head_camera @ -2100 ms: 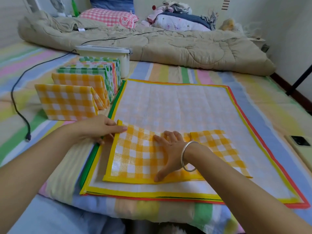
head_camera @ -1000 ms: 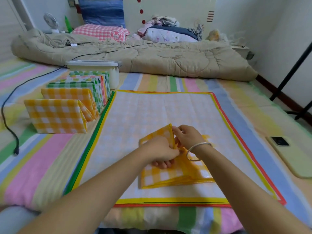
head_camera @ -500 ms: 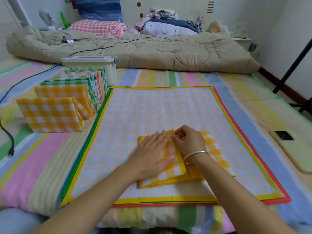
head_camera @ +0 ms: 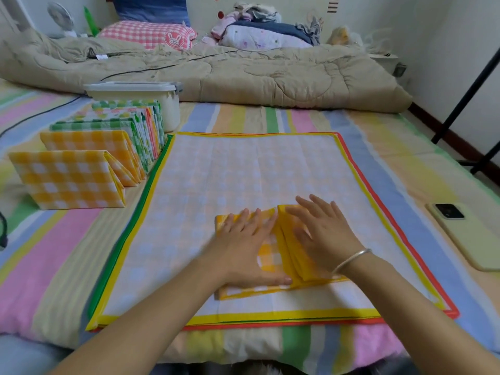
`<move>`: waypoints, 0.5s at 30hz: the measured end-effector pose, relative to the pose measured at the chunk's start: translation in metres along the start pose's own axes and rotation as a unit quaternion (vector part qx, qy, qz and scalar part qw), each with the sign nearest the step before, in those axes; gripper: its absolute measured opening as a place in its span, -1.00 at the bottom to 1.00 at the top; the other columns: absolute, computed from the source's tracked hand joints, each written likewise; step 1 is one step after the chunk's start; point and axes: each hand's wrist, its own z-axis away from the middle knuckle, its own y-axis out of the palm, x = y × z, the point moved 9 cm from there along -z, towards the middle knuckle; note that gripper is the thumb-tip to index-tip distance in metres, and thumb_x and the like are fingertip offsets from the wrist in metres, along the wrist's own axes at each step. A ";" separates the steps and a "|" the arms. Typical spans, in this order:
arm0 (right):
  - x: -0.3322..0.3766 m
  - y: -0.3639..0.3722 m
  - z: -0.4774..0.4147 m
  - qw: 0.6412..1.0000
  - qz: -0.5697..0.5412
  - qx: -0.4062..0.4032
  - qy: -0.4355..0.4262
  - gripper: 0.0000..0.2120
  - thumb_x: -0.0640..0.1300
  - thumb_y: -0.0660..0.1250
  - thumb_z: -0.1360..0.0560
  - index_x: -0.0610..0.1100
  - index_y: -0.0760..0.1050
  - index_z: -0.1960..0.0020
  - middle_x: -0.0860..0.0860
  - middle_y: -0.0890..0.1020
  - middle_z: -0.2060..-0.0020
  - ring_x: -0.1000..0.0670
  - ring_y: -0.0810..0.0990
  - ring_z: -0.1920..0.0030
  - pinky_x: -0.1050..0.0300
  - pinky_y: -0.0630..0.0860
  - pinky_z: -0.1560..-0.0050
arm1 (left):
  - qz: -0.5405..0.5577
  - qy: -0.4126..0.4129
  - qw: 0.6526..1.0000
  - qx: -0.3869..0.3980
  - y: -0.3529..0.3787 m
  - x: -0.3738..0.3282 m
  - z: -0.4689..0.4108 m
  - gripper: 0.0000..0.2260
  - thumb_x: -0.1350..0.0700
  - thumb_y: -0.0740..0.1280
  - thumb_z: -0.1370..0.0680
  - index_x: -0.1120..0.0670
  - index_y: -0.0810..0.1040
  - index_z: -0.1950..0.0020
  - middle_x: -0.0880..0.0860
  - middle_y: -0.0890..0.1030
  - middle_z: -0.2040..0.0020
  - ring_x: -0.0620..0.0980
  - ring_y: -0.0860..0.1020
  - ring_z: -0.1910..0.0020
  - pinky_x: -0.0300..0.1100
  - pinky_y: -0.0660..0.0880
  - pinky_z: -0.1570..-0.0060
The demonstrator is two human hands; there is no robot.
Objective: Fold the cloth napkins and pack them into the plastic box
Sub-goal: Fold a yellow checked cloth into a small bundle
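A yellow checked napkin (head_camera: 270, 257), folded into a small packet, lies on a stack of flat unfolded napkins (head_camera: 243, 171) on the bed. My left hand (head_camera: 243, 247) presses flat on the packet's left half, fingers straight. My right hand (head_camera: 322, 234) lies flat on its right half, fingers spread. A row of folded napkins (head_camera: 89, 158), yellow, green and patterned, stands on edge to the left. Behind that row sits the white plastic box (head_camera: 151, 96) with its lid on.
A phone (head_camera: 468, 234) lies on the striped sheet at the right. A beige quilt (head_camera: 243, 74) and pillows fill the back. A black cable (head_camera: 4, 228) runs along the left edge. Black stand legs (head_camera: 470, 85) rise at the far right.
The napkin was folded from a wide strip into a small packet. My right hand let go of the pinched corner, and both hands now press flat on top.
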 end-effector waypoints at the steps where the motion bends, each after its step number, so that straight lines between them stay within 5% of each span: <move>1: -0.004 0.010 0.005 0.998 0.049 0.049 0.010 -0.26 0.28 -0.31 -0.43 0.13 0.07 -0.56 0.07 0.02 -0.58 -0.06 -0.08 -0.57 -0.13 -0.14 -0.52 | 0.007 -0.005 1.000 0.011 -0.001 -0.002 -0.001 0.08 -0.62 0.13 -0.32 -0.16 -0.34 -0.59 0.02 -0.34 -0.60 0.09 -0.35 -0.57 0.17 -0.26 -0.53; 3: -0.011 0.025 0.012 0.993 0.081 0.089 0.022 -0.11 0.34 -0.50 -0.26 0.17 -0.19 -0.57 0.12 -0.22 -0.57 -0.02 -0.28 -0.56 -0.18 -0.30 -0.50 | 0.019 -0.014 0.999 0.023 -0.003 -0.005 -0.004 0.05 -0.59 0.16 -0.34 -0.16 -0.25 -0.61 0.02 -0.37 -0.59 0.12 -0.37 -0.57 0.20 -0.27 -0.52; 8: -0.014 0.048 0.014 0.991 0.086 0.096 0.023 0.14 0.46 -0.79 -0.04 0.16 -0.28 -0.56 0.10 -0.28 -0.55 -0.03 -0.35 -0.54 -0.24 -0.37 -0.45 | 0.053 -0.040 0.997 -0.050 -0.010 -0.009 -0.008 0.02 -0.66 0.00 -0.28 -0.14 0.04 -0.62 -0.11 -0.27 -0.62 0.04 -0.36 -0.57 0.22 -0.31 -0.51; 15: -0.015 0.049 0.013 0.993 0.087 0.075 0.028 -0.14 0.34 -0.49 -0.28 0.15 -0.24 -0.57 0.11 -0.26 -0.56 -0.02 -0.34 -0.54 -0.25 -0.36 -0.46 | -0.004 -0.006 0.997 -0.077 -0.002 -0.012 -0.009 0.13 -0.64 -0.18 -0.22 -0.02 -0.21 -0.64 -0.04 -0.25 -0.63 -0.14 -0.31 -0.57 0.06 -0.26 -0.55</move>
